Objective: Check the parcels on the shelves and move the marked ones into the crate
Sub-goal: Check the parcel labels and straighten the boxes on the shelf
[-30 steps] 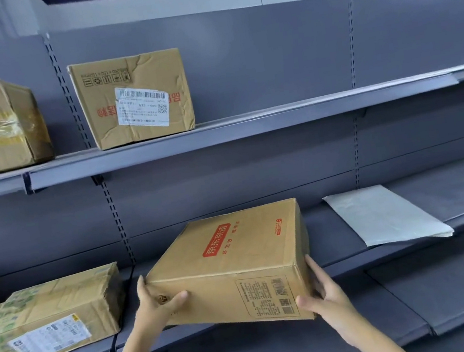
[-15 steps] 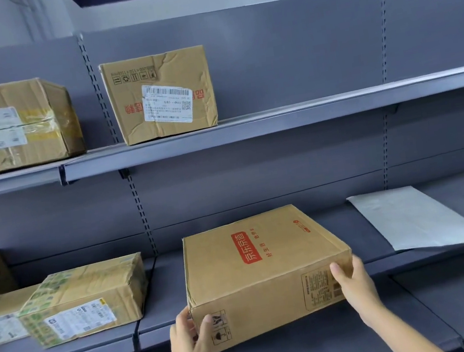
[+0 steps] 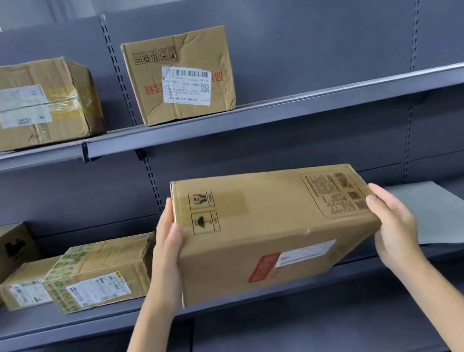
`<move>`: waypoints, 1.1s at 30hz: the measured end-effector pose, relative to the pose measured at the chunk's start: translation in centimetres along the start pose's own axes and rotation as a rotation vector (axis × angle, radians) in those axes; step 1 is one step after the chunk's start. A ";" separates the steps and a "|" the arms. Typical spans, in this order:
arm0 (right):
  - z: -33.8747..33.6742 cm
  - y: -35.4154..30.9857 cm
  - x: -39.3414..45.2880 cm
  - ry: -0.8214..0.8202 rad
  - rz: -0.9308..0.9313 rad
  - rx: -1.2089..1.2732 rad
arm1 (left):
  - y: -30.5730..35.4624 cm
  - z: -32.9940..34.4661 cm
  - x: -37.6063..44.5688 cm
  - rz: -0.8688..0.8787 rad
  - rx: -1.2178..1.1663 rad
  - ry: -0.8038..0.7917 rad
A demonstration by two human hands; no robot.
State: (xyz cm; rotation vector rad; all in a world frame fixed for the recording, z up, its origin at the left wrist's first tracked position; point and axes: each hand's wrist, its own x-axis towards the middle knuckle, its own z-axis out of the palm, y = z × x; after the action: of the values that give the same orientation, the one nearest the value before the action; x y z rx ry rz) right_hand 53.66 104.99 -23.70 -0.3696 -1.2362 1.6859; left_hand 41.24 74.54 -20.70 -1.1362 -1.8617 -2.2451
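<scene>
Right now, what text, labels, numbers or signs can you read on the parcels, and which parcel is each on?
Held box, between left hand and right hand: handling pictograms; printed panel, red sticker and white label unreadable.
Upper middle box: upside-down "200 x 150 x", symbol row, red characters partly covered; barcode label, small print blurred.
Upper left box: white label, blurred.
Green-taped box: label unreadable.
Small box: label unreadable.

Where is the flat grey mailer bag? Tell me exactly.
In the head view, the grey mailer bag lies flat at the right end of the middle shelf, just behind the right hand holding the large box.
</scene>
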 end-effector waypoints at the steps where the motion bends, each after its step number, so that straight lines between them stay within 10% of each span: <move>1: 0.1 -0.1 0.2 -0.014 0.002 -0.001 | 0.2 -0.1 0.5 -0.029 -0.026 -0.026; 17: 2.3 1.0 2.7 -0.226 -0.014 -0.309 | -4.5 -0.9 2.9 -0.220 0.034 0.104; 33: -2.5 9.7 -1.5 -0.341 0.471 -0.446 | -11.9 -1.7 0.5 -0.482 0.115 0.221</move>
State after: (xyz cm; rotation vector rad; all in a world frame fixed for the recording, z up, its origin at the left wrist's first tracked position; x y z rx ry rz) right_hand 51.10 105.10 -33.46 -0.7061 -1.9023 1.9067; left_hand 34.74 76.80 -30.58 -0.4293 -2.3166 -2.3118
